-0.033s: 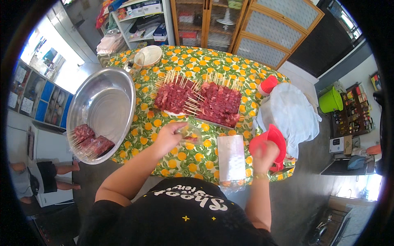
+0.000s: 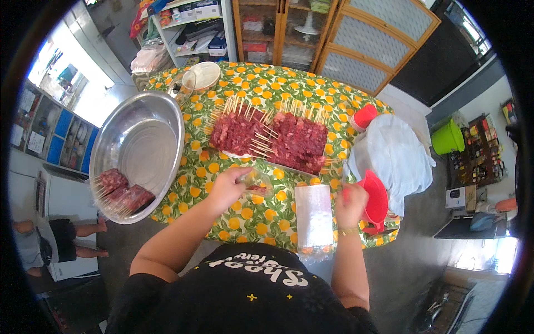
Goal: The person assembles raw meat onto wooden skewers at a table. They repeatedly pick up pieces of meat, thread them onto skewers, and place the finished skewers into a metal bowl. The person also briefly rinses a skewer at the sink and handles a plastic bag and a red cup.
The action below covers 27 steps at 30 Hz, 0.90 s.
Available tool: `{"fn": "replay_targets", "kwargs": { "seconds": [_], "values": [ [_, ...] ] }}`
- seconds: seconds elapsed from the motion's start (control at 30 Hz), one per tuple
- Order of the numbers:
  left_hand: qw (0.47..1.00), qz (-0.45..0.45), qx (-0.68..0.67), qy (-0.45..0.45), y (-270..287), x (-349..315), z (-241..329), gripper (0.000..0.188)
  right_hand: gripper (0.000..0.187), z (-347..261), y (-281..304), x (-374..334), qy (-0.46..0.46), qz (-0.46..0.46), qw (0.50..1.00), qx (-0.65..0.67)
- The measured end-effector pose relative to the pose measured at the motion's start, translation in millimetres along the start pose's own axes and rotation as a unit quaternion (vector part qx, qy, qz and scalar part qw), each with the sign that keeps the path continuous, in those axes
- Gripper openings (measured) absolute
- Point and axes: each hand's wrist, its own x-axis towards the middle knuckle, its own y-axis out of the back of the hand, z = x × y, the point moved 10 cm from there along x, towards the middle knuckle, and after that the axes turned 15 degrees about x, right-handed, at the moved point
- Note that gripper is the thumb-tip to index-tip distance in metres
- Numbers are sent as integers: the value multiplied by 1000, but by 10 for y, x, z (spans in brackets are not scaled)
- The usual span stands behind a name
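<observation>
My left hand pinches the edge of a small clear plastic bag; a dark red bit shows low in it. My right hand is closed over the left side of a red plastic pitcher. What its fingers hold, if anything, is hidden. Between my hands lies a stack of clear plastic bags. Beyond them, raw meat skewers are piled on a tray, beside another pile of skewers on a white dish. Their wooden sticks point outward and toward each other.
A large metal basin at left holds bagged skewers. A pale blue cloth covers something bulky at right, near a red cup. A white bowl sits far left on the fruit-patterned tablecloth. Another person's legs show at far left.
My right hand has shifted a little left across the red pitcher, uncovering more of its inside. My left hand and the bag have hardly moved.
</observation>
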Motion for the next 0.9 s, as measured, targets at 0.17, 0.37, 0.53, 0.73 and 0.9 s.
{"fn": "replay_targets", "kwargs": {
  "seconds": [0.17,0.37,0.53,0.73,0.9],
  "values": [
    [979,116,135,-103,79,13,-380,55,7,-279,-1674,898,39,-112,993,12],
    [950,133,230,-167,-146,-131,-832,55,26,-333,-3458,1492,36,-330,915,-230],
    [930,121,302,-171,-348,-418,-1121,45,29,-316,-3979,1545,22,-398,881,-254],
    [892,131,394,-179,-280,-630,-1288,36,14,-482,-3269,1720,58,-303,944,-115],
    [893,105,385,-206,-271,-638,-1342,35,12,-35,-1969,1622,-60,-217,971,-81]
  ]
}}
